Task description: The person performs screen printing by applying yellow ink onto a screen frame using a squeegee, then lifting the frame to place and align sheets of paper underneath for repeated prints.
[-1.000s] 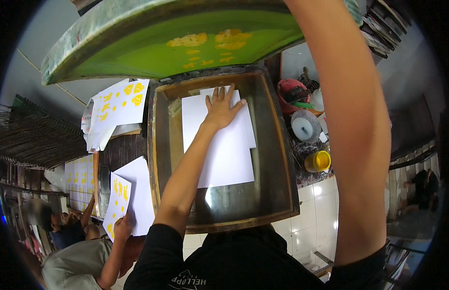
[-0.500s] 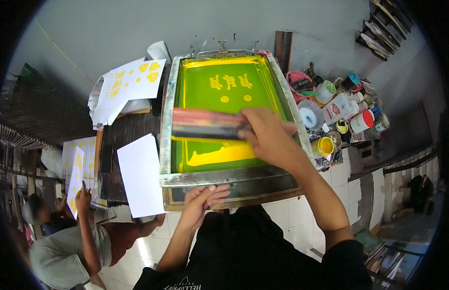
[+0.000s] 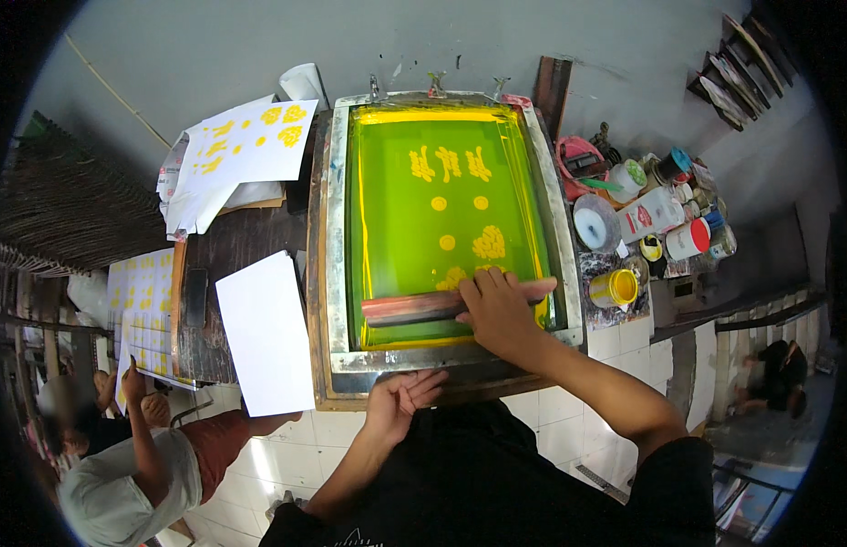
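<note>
A squeegee (image 3: 410, 308) with a reddish wooden handle lies across the near part of the screen printing frame (image 3: 569, 228). My right hand (image 3: 498, 310) is closed round its handle, right of the middle. Yellow ink fills the stencil shapes on the green mesh (image 3: 387, 219), and a yellow line runs along the mesh's near end. Just below the frame's near edge, my left hand (image 3: 407, 399) holds nothing, its fingers stretched out and slightly curled.
To the left are white blank paper (image 3: 264, 333) and a stack of printed sheets (image 3: 250, 146). An open jar of yellow ink (image 3: 615, 288) stands at right, by a cluster of bottles and tubs (image 3: 651, 214). A co-worker (image 3: 141, 474) handles a sheet at lower left.
My right hand has drawn the squeegee toward me, from mid-screen to the near end. More yellow shapes show on the mesh behind it. My left hand stays by the near edge.
</note>
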